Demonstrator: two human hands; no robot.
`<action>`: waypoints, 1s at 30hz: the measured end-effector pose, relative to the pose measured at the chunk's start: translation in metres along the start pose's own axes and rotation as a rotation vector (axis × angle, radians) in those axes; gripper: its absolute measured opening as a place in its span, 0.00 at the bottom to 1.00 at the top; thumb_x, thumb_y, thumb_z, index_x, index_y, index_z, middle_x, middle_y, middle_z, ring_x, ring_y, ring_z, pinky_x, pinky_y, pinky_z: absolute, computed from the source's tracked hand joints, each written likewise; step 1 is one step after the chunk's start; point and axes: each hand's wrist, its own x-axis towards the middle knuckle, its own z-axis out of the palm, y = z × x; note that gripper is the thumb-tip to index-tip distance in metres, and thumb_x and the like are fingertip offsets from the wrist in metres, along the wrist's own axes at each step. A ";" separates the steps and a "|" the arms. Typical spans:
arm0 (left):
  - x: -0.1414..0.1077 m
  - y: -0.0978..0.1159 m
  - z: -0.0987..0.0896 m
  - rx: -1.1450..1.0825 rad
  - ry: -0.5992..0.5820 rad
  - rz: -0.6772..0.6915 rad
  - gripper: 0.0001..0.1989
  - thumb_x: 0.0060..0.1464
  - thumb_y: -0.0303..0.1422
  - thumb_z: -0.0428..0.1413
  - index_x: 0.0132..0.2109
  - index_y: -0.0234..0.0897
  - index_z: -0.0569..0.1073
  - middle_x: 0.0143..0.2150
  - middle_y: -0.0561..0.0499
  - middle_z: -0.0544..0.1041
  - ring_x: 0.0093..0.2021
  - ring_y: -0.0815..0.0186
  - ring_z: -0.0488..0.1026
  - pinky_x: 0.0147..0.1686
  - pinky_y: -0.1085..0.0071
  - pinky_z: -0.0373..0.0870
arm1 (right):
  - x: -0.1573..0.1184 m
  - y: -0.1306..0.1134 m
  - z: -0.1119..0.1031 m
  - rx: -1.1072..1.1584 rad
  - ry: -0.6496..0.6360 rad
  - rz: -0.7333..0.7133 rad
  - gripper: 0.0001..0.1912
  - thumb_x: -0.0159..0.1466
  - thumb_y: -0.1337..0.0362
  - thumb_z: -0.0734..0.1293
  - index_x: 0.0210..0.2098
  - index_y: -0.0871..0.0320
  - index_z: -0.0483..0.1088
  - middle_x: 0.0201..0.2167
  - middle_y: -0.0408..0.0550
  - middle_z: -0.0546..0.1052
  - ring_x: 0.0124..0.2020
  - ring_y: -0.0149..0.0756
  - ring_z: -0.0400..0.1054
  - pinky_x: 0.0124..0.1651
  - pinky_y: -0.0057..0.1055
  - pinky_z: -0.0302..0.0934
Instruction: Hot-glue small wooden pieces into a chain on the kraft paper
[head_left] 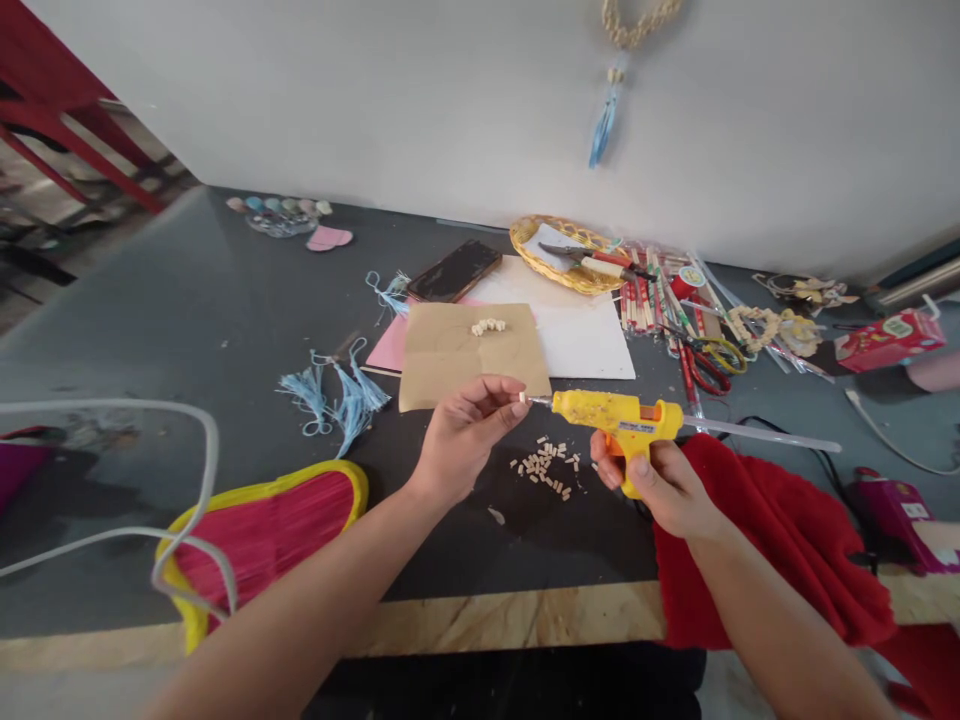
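Now a small wooden piece (523, 397) is pinched in the left hand (476, 425), just left of the nozzle (541, 400); the glue gun (616, 418), gripped in the right hand (671, 485), is held lengthwise left-to-right.

The bead loop (637, 32) on the wall (375, 110) is cut off at the top, and the red chair (52, 75) is cut off at the left side. The left hand (469, 430) hides part of the tiny piece (523, 397) it pinches, and the words on the yellow glue gun (600, 409) are too small to read. The brown paper (461, 370) covers a lot of the pink sheet (385, 348).
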 end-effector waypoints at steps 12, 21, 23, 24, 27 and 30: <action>-0.001 0.001 -0.001 0.020 -0.038 -0.011 0.09 0.43 0.30 0.67 0.34 0.36 0.76 0.28 0.54 0.76 0.30 0.72 0.71 0.33 0.76 0.70 | -0.001 0.008 -0.001 -0.048 0.041 0.013 0.17 0.67 0.49 0.59 0.37 0.56 0.67 0.29 0.46 0.65 0.28 0.33 0.56 0.32 0.34 0.55; -0.001 0.000 -0.001 0.027 -0.049 0.001 0.09 0.43 0.30 0.67 0.33 0.36 0.76 0.28 0.55 0.75 0.30 0.73 0.70 0.32 0.77 0.68 | 0.000 0.007 0.000 -0.057 0.033 0.012 0.18 0.67 0.48 0.59 0.35 0.57 0.66 0.29 0.46 0.65 0.27 0.32 0.56 0.32 0.34 0.55; -0.001 0.000 -0.001 0.030 -0.049 0.006 0.09 0.44 0.30 0.67 0.33 0.36 0.76 0.28 0.55 0.75 0.30 0.73 0.70 0.32 0.77 0.68 | 0.000 0.008 0.000 -0.047 0.028 0.015 0.18 0.67 0.48 0.59 0.35 0.57 0.66 0.29 0.46 0.64 0.27 0.32 0.55 0.32 0.34 0.55; -0.001 0.000 -0.001 0.036 -0.046 0.008 0.09 0.44 0.30 0.67 0.33 0.36 0.76 0.28 0.55 0.74 0.29 0.73 0.70 0.31 0.77 0.68 | 0.001 0.008 -0.001 -0.044 0.026 0.015 0.18 0.67 0.48 0.59 0.35 0.57 0.66 0.29 0.45 0.64 0.27 0.32 0.55 0.32 0.34 0.55; -0.001 0.001 0.000 0.064 -0.036 0.022 0.09 0.44 0.31 0.67 0.33 0.36 0.76 0.28 0.55 0.74 0.29 0.72 0.69 0.31 0.76 0.67 | 0.001 0.009 -0.001 -0.043 0.023 0.022 0.18 0.66 0.48 0.60 0.35 0.57 0.66 0.28 0.45 0.64 0.27 0.33 0.56 0.32 0.34 0.55; -0.001 0.001 0.000 0.078 -0.027 0.040 0.09 0.43 0.32 0.67 0.32 0.36 0.75 0.28 0.55 0.74 0.29 0.72 0.69 0.31 0.75 0.67 | 0.001 0.009 -0.001 -0.022 0.018 0.033 0.18 0.65 0.47 0.60 0.36 0.57 0.67 0.29 0.46 0.65 0.27 0.33 0.56 0.31 0.34 0.54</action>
